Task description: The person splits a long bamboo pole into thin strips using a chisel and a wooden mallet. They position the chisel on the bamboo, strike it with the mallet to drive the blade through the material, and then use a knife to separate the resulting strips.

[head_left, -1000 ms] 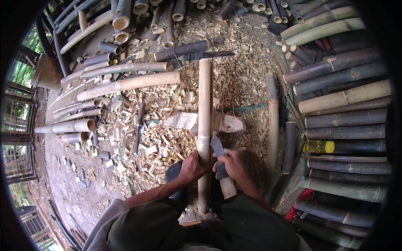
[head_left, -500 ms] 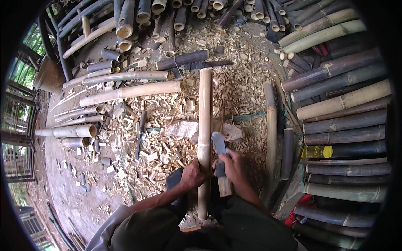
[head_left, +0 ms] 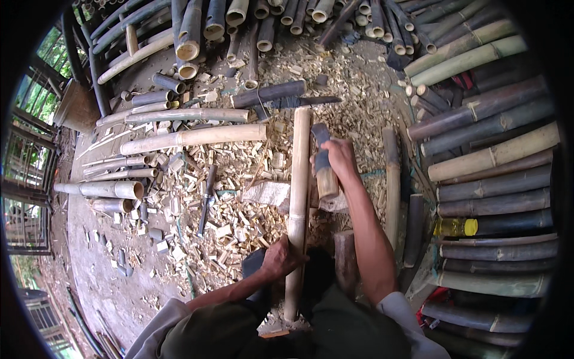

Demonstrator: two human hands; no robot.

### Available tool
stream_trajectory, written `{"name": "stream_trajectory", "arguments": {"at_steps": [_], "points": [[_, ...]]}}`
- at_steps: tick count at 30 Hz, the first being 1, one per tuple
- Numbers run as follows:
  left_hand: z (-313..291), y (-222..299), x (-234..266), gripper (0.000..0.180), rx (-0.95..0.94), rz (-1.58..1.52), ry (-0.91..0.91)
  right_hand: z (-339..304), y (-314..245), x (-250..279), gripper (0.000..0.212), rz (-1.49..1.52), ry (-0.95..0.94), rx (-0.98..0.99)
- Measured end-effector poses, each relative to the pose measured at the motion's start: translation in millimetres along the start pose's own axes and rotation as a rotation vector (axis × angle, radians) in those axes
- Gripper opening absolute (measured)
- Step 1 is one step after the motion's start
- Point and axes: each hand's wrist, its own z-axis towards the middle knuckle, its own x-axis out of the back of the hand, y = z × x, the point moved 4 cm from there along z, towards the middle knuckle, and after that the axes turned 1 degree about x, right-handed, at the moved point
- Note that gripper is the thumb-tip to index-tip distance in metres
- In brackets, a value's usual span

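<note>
The person's left hand (head_left: 280,257) grasps the pale bamboo pole (head_left: 299,197) from the left side, its fingers closed round the lower half, partly hidden by the pole. The pole runs lengthwise in front of the body, its near end between the legs and its middle passing over a pale wooden block (head_left: 266,192). The fingers of the right hand (head_left: 339,157) are clenched round the handle of a broad-bladed knife (head_left: 326,179), the blade just beside the pole's far right edge; I cannot tell whether it touches. The step looks like shaving or splitting along that edge. To do it well, keep the left grip firm so the pole cannot roll on the block, hold the blade at a shallow, even angle, and take light strokes. A stroke drawn toward the body would best stop well short of the left hand, the likeliest thing to get cut.
</note>
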Motion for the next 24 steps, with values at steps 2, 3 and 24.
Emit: {"name": "stream_trajectory", "arguments": {"at_steps": [2,3,24], "points": [[3,7,5,0.071,-0.016,-0.070,-0.007,17,-23,6,0.026,0.078,0.108,-0.119],[2,13,11,0.072,-0.056,-0.157,-0.025,21,-28,11,0.025,0.096,0.092,-0.105],[3,-10,8,0.058,-0.156,-0.495,-0.108,-205,83,-20,0.031,0.286,-0.030,-0.167]]}}
